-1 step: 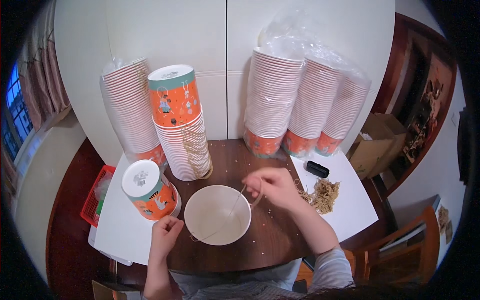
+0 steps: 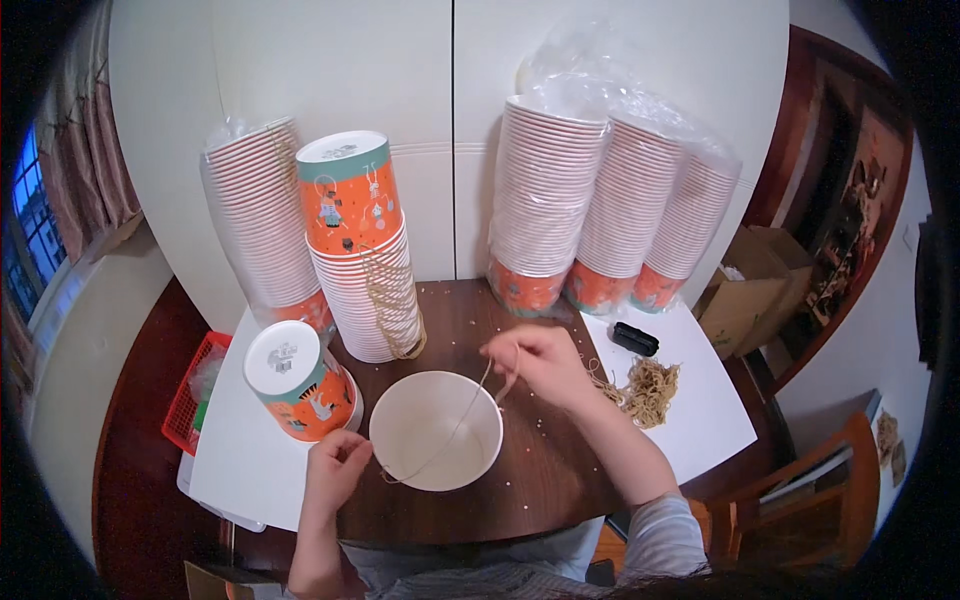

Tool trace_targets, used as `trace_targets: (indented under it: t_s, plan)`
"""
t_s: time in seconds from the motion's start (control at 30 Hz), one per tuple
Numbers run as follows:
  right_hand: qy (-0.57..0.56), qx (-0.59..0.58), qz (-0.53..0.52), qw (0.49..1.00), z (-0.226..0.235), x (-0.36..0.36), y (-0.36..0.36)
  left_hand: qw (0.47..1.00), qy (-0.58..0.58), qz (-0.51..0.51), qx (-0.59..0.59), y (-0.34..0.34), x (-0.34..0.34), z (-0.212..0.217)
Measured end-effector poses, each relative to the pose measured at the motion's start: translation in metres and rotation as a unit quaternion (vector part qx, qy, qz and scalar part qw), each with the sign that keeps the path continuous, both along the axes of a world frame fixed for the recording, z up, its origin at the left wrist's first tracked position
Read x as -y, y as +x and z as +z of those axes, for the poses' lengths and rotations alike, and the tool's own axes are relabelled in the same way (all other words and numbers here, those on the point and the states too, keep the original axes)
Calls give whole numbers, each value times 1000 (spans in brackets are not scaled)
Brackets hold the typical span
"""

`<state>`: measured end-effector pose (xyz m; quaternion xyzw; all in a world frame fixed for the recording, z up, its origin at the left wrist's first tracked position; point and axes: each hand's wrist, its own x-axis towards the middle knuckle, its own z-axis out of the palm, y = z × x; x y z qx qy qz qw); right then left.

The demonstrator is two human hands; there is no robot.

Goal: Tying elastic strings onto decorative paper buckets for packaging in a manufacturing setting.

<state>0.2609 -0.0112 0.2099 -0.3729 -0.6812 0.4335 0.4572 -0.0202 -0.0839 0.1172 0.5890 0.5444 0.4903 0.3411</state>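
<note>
A white paper bucket [image 2: 415, 420] stands mouth up at the near middle of the brown board, between my hands. My right hand [image 2: 545, 365], above its right rim, is closed in a pinch on a thin tan twine [image 2: 461, 428]. The strand slants down across the bucket's mouth to its lower left rim, and a thicker length hangs beside the right rim. Close by the left rim is my left hand [image 2: 335, 468], its fingers curled and thumb pressed in. Whatever it may hold is too small to make out.
An orange patterned bucket [image 2: 305, 395] sits upside down at left. Behind it rises a nested bucket stack [image 2: 365, 290] with twine loops draped over it. Plastic-wrapped stacks [image 2: 545, 190] line the back. A twine heap [image 2: 650, 392] and a black object [image 2: 635, 338] lie at right.
My right hand has shifted very slightly, lower and leftward. My left hand has moved a touch toward the bucket. The bucket and stacks look the same.
</note>
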Motion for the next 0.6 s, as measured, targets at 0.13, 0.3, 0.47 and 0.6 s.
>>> trace_targets:
  t_s: [0.13, 0.3, 0.47, 0.6]
  plan:
    - [-64, -118, -43, 990, -24, -44, 3, 964, 136, -93, -209, 29, -5, 23]
    - [-233, -337, -30, 912, -41, -57, 19, 937, 81, -147, -307, 43, -9, 23]
    - [-264, -465, -7, 845, -62, -62, 35, 918, 103, -156, -350, 40, -14, 26]
    - [-260, -536, 70, 800, -77, -63, 48, 956, -24, -121, -266, 39, -20, 36]
